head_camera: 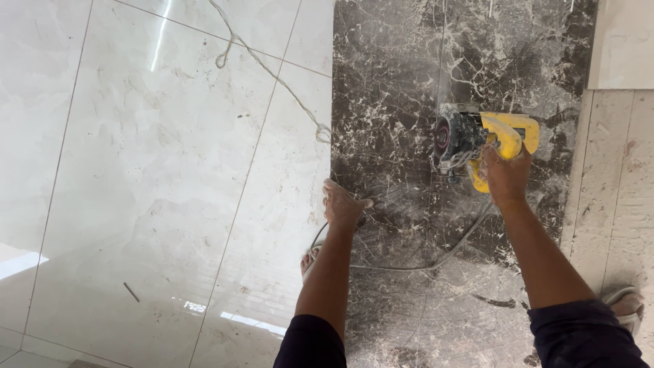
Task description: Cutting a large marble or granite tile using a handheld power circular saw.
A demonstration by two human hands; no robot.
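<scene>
1. Head view: right hand (503, 176) wraps its grip around the yellow handheld cutting saw (485, 140), far right on the dark veined marble slab (402, 88).
2. Left hand (342, 205), fingers spread, presses flat on the slab's left edge beside the pale glossy floor tiles (157, 170).
3. Grey power cord (415, 264) trails near between both arms.

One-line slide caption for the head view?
Right hand grips yellow tile cutter on dark marble slab; left hand presses the slab's edge.

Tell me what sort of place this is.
Probably a room where floor tiling is under way. The right hand grips a yellow power cutter on a dusty dark marble slab, which the left hand touches at its edge, beside glossy pale floor tiles.
</scene>
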